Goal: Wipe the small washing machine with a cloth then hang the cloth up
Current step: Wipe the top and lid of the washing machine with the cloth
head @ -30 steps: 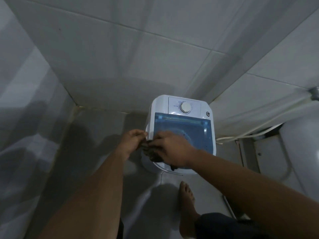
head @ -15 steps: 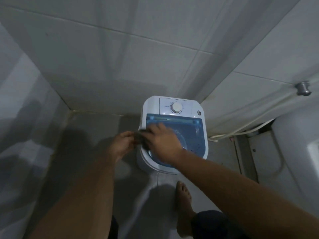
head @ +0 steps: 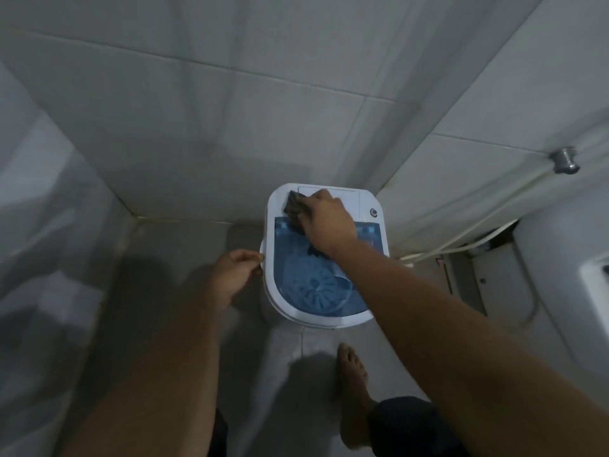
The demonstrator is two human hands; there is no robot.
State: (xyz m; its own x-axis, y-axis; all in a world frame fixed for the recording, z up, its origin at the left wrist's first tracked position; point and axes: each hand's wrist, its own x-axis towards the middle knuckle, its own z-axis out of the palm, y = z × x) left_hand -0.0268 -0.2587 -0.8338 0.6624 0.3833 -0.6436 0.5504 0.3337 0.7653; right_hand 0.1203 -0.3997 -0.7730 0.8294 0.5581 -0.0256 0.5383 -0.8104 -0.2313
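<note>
Now alone on the cloth point(head: 294, 206), right hand point(head: 329, 222) presses it with closed fingers on the washer point(head: 369, 319) panel, left hand point(head: 235, 275) loosely curled, empty beside it; wiping under way, lid next.

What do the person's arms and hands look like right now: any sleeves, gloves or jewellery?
Both forearms are bare to the bottom edge of the picture, with no sleeves in view. The left hand and the right hand wear no gloves; no watch, band or ring is visible, though the picture is dim and slightly blurred.
</note>
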